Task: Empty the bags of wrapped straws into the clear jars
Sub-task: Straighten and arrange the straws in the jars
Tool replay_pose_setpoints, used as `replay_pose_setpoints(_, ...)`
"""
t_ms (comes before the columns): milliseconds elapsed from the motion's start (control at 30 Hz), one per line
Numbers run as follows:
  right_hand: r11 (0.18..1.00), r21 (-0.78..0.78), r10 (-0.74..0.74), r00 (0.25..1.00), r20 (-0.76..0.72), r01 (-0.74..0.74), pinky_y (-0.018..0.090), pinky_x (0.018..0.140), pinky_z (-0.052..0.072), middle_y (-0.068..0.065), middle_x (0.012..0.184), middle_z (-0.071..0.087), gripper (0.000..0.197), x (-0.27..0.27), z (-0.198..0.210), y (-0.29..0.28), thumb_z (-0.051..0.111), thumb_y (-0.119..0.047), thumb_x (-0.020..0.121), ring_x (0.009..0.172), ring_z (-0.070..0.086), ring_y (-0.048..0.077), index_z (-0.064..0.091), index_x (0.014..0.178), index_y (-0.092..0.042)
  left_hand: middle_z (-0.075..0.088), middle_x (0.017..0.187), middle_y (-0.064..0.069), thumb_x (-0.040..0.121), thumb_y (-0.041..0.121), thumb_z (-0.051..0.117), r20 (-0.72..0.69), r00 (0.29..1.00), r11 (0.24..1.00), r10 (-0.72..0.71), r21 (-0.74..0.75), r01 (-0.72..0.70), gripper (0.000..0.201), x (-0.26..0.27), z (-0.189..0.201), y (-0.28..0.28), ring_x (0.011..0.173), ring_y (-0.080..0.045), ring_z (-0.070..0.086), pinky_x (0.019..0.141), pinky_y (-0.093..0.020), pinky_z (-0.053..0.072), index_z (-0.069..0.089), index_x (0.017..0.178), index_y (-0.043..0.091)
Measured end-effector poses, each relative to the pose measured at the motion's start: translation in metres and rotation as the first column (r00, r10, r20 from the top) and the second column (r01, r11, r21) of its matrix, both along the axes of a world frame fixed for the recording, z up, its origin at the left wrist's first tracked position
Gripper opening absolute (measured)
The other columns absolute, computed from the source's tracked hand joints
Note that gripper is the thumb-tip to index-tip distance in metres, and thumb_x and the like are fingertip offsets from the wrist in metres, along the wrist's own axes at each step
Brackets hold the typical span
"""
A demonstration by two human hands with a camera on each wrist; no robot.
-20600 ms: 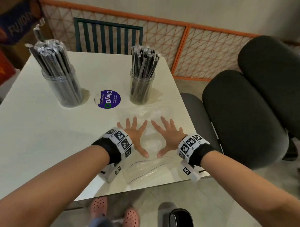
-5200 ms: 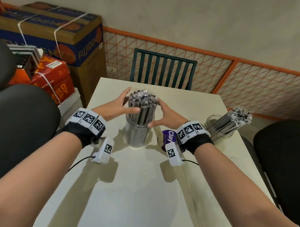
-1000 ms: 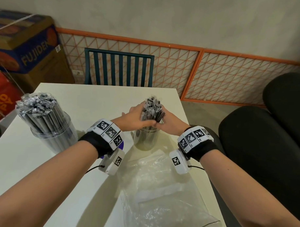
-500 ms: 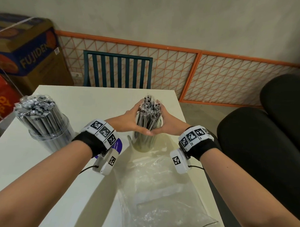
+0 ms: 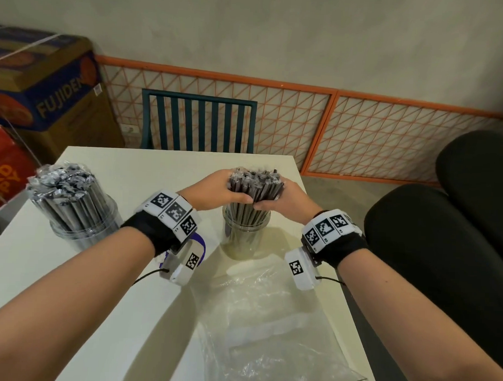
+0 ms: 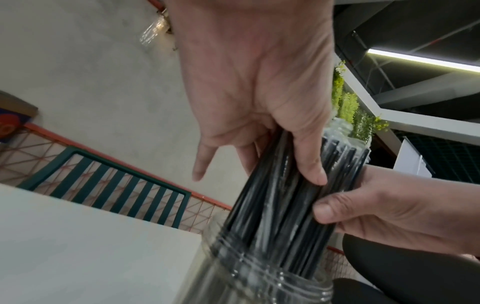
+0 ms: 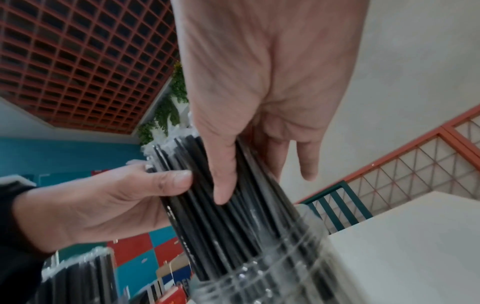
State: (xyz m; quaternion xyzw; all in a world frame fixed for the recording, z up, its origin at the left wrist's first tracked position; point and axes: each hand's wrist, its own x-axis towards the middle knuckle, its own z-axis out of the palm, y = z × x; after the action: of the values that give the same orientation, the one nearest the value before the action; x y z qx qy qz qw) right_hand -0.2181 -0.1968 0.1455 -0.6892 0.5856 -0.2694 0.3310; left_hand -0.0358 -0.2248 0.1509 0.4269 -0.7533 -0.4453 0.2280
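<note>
A bundle of wrapped black straws (image 5: 255,183) stands upright in a small clear jar (image 5: 244,238) near the middle of the table. My left hand (image 5: 221,190) and right hand (image 5: 287,200) grip the bundle from either side above the jar's rim, thumbs meeting in front. In the left wrist view my thumb presses the straws (image 6: 272,205) above the jar (image 6: 259,277). The right wrist view shows the same grip on the straws (image 7: 221,226). A larger clear jar (image 5: 80,227) packed with wrapped straws stands at the left. An empty clear plastic bag (image 5: 268,327) lies flat in front of the small jar.
The white table (image 5: 69,298) ends close to the right of the bag. A purple sticker (image 5: 200,245) shows under my left wrist. A green chair (image 5: 198,123) stands behind the table, black seats (image 5: 442,239) to the right, cardboard boxes (image 5: 48,83) at the left.
Both hands have stayed around the bundle in the small jar and squeezed it tighter, so the thumbs now meet in front. The larger jar and the bag have not moved.
</note>
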Motion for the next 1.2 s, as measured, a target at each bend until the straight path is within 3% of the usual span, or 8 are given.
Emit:
replay_pose_setpoints(133, 0.999, 0.031, 0.032, 0.999, -0.041, -0.031, 0.027, 0.091, 0.046, 0.010, 0.116, 0.066, 0.055, -0.002, -0.006, 0.003, 0.078, -0.006, 0.070, 0.100, 0.055, 0.013, 0.058, 0.121, -0.008, 0.063, 0.111, 0.002, 0.076, 0.011, 0.073, 0.086, 0.993, 0.996, -0.076, 0.047, 0.072, 0.052, 0.002, -0.003, 0.004, 0.099, -0.008, 0.057, 0.077, -0.006, 0.041, 0.054, 0.125, 0.015)
replay_pose_setpoints(300, 0.996, 0.076, 0.047, 0.998, -0.034, -0.045, 0.036, 0.100, 0.046, 0.011, 0.125, 0.062, 0.075, 0.000, -0.018, 0.003, 0.077, -0.008, 0.072, 0.114, 0.058, 0.023, 0.039, 0.137, -0.012, 0.059, 0.125, 0.003, 0.065, 0.024, 0.083, -0.066, 0.997, 0.992, -0.026, 0.118, 0.034, 0.080, 0.000, -0.025, 0.013, 0.115, -0.010, 0.056, 0.103, -0.031, 0.043, 0.043, 0.134, 0.017)
replay_pose_setpoints(467, 0.996, 0.059, 0.073, 0.996, -0.050, -0.070, 0.036, 0.102, 0.044, 0.009, 0.125, 0.061, 0.072, -0.002, -0.021, 0.004, 0.073, -0.008, 0.076, 0.115, 0.057, 0.023, 0.036, 0.137, -0.013, 0.059, 0.126, 0.005, 0.064, 0.035, 0.082, -0.098, 0.993, 0.996, 0.062, 0.069, -0.056, 0.081, -0.002, -0.041, 0.022, 0.117, -0.010, 0.055, 0.102, -0.031, 0.042, 0.042, 0.134, 0.023)
replay_pose_setpoints(700, 0.998, -0.005, 0.065, 0.994, -0.093, -0.065, 0.027, 0.097, 0.042, 0.010, 0.130, 0.058, 0.063, -0.001, -0.018, -0.003, 0.067, -0.007, 0.082, 0.118, 0.055, 0.023, 0.037, 0.138, -0.012, 0.055, 0.133, -0.006, 0.086, 0.019, 0.064, 0.185, 0.981, 0.998, -0.054, 0.052, 0.045, 0.061, -0.003, -0.014, 0.011, 0.121, -0.020, 0.052, 0.098, -0.024, 0.037, 0.036, 0.139, 0.014)
replay_pose_setpoints(800, 0.993, 0.025, 0.117, 0.981, -0.155, -0.114, 0.025, 0.090, 0.041, 0.010, 0.127, 0.059, 0.064, -0.003, -0.015, -0.005, 0.067, -0.009, 0.083, 0.104, 0.055, 0.020, 0.037, 0.139, -0.013, 0.052, 0.136, -0.004, 0.085, 0.014, 0.064, 0.269, 0.952, 0.989, -0.143, 0.062, 0.131, 0.060, -0.001, -0.004, 0.005, 0.124, -0.019, 0.048, 0.101, -0.025, 0.034, 0.036, 0.138, 0.015)
replay_pose_setpoints(933, 0.985, 0.071, 0.168, 0.974, -0.149, -0.159, 0.027, 0.099, 0.039, 0.009, 0.133, 0.053, 0.080, -0.004, -0.017, -0.001, 0.073, -0.006, 0.076, 0.120, 0.050, 0.023, 0.028, 0.142, -0.012, 0.054, 0.133, -0.004, 0.074, 0.010, 0.075, 0.270, 0.948, 0.985, -0.169, 0.087, 0.150, 0.071, 0.001, -0.009, 0.005, 0.123, -0.019, 0.048, 0.107, -0.032, 0.035, 0.040, 0.136, 0.015)
replay_pose_setpoints(1067, 0.975, 0.079, 0.214, 0.975, -0.054, -0.210, 0.018, 0.104, 0.026, 0.005, 0.140, 0.042, 0.101, -0.001, -0.021, 0.006, 0.080, -0.005, 0.068, 0.124, 0.036, 0.008, 0.016, 0.146, -0.009, 0.054, 0.129, 0.002, 0.065, 0.024, 0.084, 0.165, 0.975, 0.985, -0.146, 0.113, 0.128, 0.090, 0.001, -0.019, 0.015, 0.119, -0.014, 0.050, 0.105, -0.028, 0.038, 0.033, 0.140, 0.019)
replay_pose_setpoints(1200, 0.985, 0.057, 0.164, 0.986, -0.039, -0.162, 0.027, 0.108, 0.033, 0.008, 0.140, 0.046, 0.095, 0.003, -0.021, 0.004, 0.078, -0.012, 0.073, 0.130, 0.043, 0.019, 0.019, 0.146, -0.009, 0.057, 0.131, -0.001, 0.065, 0.047, 0.073, 0.217, 0.975, 0.999, -0.045, 0.017, 0.042, 0.085, 0.000, -0.017, 0.017, 0.122, -0.021, 0.051, 0.107, -0.045, 0.037, 0.036, 0.139, 0.025)
